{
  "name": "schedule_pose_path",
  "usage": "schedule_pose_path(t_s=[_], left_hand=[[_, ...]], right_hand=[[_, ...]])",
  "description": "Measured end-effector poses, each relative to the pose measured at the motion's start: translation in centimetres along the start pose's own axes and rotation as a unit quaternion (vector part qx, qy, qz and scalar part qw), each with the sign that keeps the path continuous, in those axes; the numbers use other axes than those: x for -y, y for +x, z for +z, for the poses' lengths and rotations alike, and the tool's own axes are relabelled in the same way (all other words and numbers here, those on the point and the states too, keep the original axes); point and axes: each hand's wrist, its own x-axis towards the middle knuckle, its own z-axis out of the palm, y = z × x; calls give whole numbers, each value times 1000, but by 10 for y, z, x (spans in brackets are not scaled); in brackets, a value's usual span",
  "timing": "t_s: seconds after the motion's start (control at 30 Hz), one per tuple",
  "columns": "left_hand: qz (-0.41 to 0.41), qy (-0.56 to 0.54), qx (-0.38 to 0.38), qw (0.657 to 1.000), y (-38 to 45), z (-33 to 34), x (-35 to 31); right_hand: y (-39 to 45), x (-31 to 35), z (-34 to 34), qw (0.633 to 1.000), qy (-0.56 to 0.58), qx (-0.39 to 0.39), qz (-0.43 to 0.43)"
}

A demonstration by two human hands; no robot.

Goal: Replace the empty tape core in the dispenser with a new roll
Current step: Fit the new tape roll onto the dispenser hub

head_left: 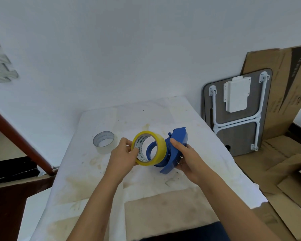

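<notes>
1. Yellow tape roll (149,148): held in the air above the counter (97,174), standing on edge. Its open centre faces toward the camera and to the left; its axis runs across toward the dispenser on its right. The inner cardboard carries printed lettering. The roll sits partly over the dispenser's round hub, whose blue ring shows through the roll's opening.
2. Blue tape dispenser (176,148): held off the counter just right of the roll, touching it at the hub. Its long axis runs from near and low to far and high, the broad far end pointing up and away toward the wall. The hub (150,150) faces left, into the roll.
3. Left hand (124,153): fingers closed on the yellow roll's left rim, thumb on the near edge of the opening, the others behind.
4. Right hand (186,155): fingers wrapped around the dispenser body from the right side and beneath, thumb lying along its upper face.
5. Clear tape roll (104,142): lies flat on the counter, hole upward, to the left of both hands and apart from them; nothing shows inside it.
6. Counter: covered with a stained white cloth.
7. Folded small table (236,110): leans against the wall to the right, with flattened cardboard (285,94) behind and beneath it.
</notes>
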Motion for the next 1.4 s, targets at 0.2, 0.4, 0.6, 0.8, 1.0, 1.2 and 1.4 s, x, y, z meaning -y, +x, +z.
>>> schedule_pose_path(t_s=[0.2, 0.4, 0.6, 0.8, 1.0, 1.2, 1.4], left_hand=[[22, 51, 1, 998, -2, 2, -5], [27, 89, -6, 996, -1, 4, -7], [59, 140, 5, 988, -6, 9, -8], [98, 263, -29, 959, -4, 13, -5], [84, 220, -32, 971, -2, 11, 0], [20, 51, 28, 998, 0, 6, 3], [-61, -66, 127, 988, 3, -5, 3]], right_hand=[[0, -2, 1, 1000, -9, 3, -4], [0, -3, -1, 1000, -12, -6, -4], [0, -1, -1, 1000, -21, -8, -2], [0, -1, 0, 998, -49, 30, 10], [1, 1, 0, 998, -41, 36, 13], [1, 0, -4, 999, -35, 35, 10], [1, -2, -10, 998, -25, 64, 2]])
